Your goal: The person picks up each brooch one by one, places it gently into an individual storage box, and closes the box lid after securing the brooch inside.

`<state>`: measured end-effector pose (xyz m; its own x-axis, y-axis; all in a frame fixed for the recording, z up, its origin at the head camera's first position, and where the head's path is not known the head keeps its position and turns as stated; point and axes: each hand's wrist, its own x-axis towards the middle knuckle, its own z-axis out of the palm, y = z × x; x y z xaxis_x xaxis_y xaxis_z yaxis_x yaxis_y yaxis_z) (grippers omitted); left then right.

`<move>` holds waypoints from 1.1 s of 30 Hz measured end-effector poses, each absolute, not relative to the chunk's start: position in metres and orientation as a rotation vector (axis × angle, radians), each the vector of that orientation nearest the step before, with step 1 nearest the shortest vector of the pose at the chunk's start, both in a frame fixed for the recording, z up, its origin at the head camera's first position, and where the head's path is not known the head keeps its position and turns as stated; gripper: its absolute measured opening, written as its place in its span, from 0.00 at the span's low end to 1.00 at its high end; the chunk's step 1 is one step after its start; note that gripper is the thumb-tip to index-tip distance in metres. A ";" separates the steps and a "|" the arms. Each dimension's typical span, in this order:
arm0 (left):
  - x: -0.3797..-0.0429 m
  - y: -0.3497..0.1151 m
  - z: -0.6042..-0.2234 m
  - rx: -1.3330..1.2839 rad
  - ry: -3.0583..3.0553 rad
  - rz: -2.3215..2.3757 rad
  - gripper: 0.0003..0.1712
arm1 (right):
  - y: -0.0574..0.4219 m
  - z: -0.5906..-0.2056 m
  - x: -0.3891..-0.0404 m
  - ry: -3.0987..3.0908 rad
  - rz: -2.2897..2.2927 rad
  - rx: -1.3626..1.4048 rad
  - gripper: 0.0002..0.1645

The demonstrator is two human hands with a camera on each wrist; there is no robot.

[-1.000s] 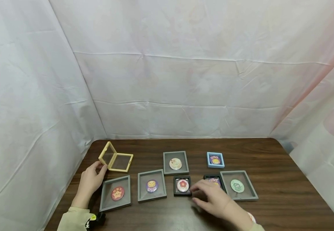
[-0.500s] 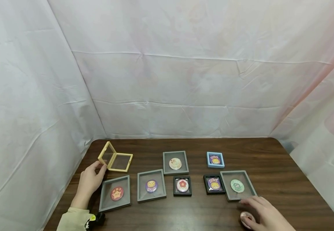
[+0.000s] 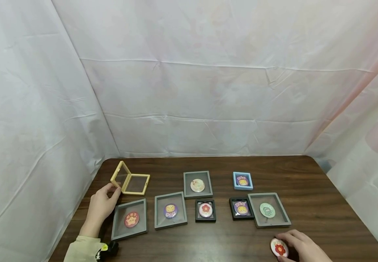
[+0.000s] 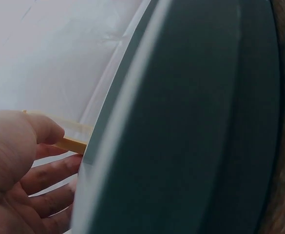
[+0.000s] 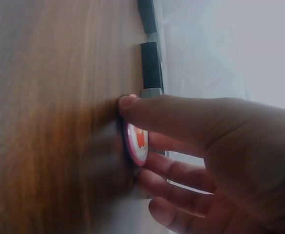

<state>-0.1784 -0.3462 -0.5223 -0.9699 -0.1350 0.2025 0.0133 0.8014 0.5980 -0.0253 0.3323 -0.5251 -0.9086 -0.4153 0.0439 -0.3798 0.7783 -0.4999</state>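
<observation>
At the table's back left, a yellow display frame [image 3: 136, 184] stands with its hinged lid raised and nothing inside. My left hand [image 3: 100, 205] pinches the lid's lower corner; in the left wrist view the thumb lies over the yellow edge [image 4: 73, 145] with fingers beneath. A round pin badge [image 3: 279, 248] with a red flower on white is near the front right. My right hand [image 3: 305, 247] holds it by the rim between thumb and fingers. The right wrist view shows the badge [image 5: 138, 141] low over the wood, slightly tipped.
Grey frames with round badges stand left [image 3: 113, 223], centre [image 3: 157, 213], back [image 3: 187, 185] and right [image 3: 284, 218]. Two small black frames [image 3: 205, 219] [image 3: 243, 217] and a light blue one [image 3: 243, 187] hold badges too. White cloth [image 3: 189, 91] hangs behind the brown table [image 3: 320, 196].
My right hand has moved from beside the black frames to the front right and taken hold of the red-flower badge. My left hand stays on the yellow frame's lid.
</observation>
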 end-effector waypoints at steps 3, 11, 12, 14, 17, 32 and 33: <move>-0.178 -0.346 -0.523 0.090 -2.761 -0.922 0.16 | 0.331 -0.525 -0.026 2.855 -0.849 -0.659 0.27; -0.177 -0.345 -0.521 0.057 -2.790 -0.898 0.15 | 0.320 -0.512 -0.028 2.807 -0.825 -0.510 0.25; -0.177 -0.345 -0.521 0.052 -2.790 -0.894 0.15 | 0.319 -0.510 -0.029 2.802 -0.816 -0.482 0.26; -0.178 -0.344 -0.520 0.047 -2.790 -0.892 0.15 | 0.317 -0.507 -0.030 2.791 -0.816 -0.470 0.26; -0.178 -0.342 -0.520 0.049 -2.799 -0.894 0.15 | 0.315 -0.504 -0.031 2.796 -0.831 -0.509 0.23; -0.180 -0.337 -0.516 0.059 -2.799 -0.868 0.14 | 0.311 -0.504 -0.030 2.903 -0.914 -0.810 0.19; -0.180 -0.337 -0.515 0.058 -2.798 -0.863 0.15 | 0.311 -0.503 -0.030 2.885 -0.924 -0.795 0.18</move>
<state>-0.1802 -0.3368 -0.5154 -0.9767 -0.0994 0.1903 0.0250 0.8277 0.5606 -0.0302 0.3107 -0.5031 -0.8711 -0.4704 0.1413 -0.4649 0.6971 -0.5458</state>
